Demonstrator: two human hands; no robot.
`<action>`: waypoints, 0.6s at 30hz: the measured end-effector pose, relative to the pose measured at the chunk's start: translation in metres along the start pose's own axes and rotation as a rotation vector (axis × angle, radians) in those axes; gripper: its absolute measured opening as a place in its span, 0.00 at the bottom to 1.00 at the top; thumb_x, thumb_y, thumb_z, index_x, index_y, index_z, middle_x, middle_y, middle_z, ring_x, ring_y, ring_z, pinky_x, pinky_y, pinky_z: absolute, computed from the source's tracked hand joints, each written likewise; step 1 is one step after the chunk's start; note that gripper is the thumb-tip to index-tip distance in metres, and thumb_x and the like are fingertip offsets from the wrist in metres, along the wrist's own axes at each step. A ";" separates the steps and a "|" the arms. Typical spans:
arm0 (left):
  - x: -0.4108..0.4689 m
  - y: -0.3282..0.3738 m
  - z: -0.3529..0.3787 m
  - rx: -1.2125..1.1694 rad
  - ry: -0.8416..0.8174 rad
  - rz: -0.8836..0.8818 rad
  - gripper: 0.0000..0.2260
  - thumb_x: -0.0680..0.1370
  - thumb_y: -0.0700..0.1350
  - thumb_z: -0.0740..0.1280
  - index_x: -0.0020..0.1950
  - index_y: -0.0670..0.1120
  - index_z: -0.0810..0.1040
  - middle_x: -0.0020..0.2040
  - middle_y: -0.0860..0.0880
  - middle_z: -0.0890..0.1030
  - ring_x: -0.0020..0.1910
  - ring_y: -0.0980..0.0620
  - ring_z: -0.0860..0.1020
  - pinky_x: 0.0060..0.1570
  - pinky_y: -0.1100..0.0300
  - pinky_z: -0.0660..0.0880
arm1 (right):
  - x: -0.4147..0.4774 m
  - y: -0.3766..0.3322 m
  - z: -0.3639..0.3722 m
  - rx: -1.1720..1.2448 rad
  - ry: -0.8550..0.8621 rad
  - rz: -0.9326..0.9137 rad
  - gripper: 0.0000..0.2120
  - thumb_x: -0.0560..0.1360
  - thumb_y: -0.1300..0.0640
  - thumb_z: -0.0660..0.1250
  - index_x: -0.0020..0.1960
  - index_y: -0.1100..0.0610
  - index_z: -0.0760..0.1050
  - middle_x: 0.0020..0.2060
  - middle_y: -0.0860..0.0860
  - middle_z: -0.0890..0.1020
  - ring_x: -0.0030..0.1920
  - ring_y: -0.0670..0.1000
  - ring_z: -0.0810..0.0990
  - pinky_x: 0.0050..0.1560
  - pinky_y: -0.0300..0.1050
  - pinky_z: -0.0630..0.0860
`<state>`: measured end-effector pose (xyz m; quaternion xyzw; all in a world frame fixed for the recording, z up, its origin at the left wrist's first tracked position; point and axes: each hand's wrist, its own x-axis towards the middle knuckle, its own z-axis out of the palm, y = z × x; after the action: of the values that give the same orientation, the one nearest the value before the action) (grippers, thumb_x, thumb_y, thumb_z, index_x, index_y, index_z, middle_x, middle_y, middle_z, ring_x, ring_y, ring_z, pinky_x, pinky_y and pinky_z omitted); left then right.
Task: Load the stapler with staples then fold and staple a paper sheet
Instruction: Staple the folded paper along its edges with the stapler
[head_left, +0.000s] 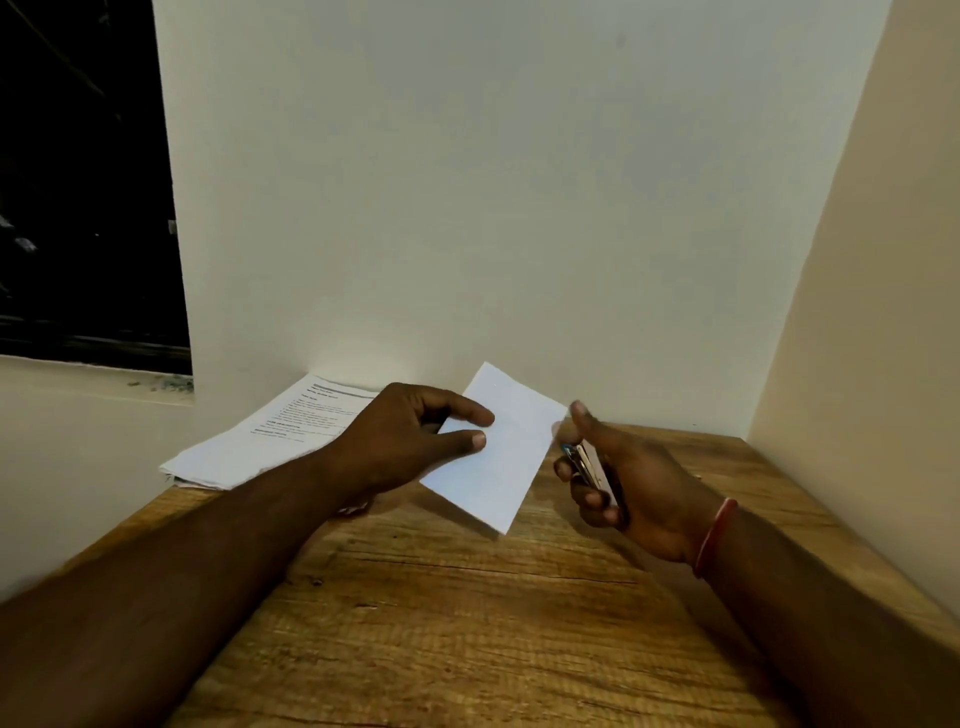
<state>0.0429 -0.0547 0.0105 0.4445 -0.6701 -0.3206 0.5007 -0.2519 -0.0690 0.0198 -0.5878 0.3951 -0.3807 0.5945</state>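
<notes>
My left hand (410, 441) pinches a folded white paper sheet (504, 467) by its left edge and holds it tilted above the wooden table (467, 597). Just right of the sheet, my right hand (623, 483) grips a small metal stapler (584, 465), fingers curled round it and thumb raised near the sheet's right edge. The stapler's front end sits close to that edge; I cannot tell whether it touches the paper. Most of the stapler is hidden inside my palm.
A stack of printed papers (270, 436) lies at the table's back left corner, overhanging the left edge. White walls close the table in at the back and right. A dark window (83, 182) is at upper left.
</notes>
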 end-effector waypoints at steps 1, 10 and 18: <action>0.000 0.000 -0.002 -0.031 0.010 -0.008 0.13 0.77 0.47 0.84 0.60 0.58 0.92 0.58 0.54 0.92 0.56 0.50 0.91 0.61 0.43 0.88 | -0.002 -0.002 -0.002 0.040 -0.037 0.027 0.24 0.83 0.36 0.70 0.61 0.57 0.75 0.43 0.55 0.80 0.32 0.50 0.70 0.28 0.42 0.62; 0.003 -0.004 -0.010 -0.145 -0.009 -0.011 0.23 0.74 0.42 0.87 0.66 0.56 0.90 0.62 0.49 0.91 0.61 0.44 0.90 0.68 0.38 0.84 | -0.004 0.002 -0.007 0.109 -0.280 0.066 0.21 0.86 0.47 0.66 0.66 0.63 0.84 0.56 0.63 0.84 0.41 0.53 0.79 0.34 0.44 0.74; 0.003 -0.002 -0.011 -0.135 0.001 0.022 0.22 0.74 0.41 0.86 0.65 0.57 0.90 0.62 0.51 0.91 0.60 0.46 0.91 0.63 0.46 0.87 | -0.003 0.006 -0.010 0.038 -0.315 -0.048 0.26 0.83 0.53 0.73 0.74 0.69 0.76 0.68 0.68 0.84 0.47 0.53 0.84 0.40 0.43 0.80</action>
<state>0.0531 -0.0579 0.0134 0.4024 -0.6514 -0.3595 0.5333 -0.2619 -0.0699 0.0136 -0.6383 0.2755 -0.3049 0.6509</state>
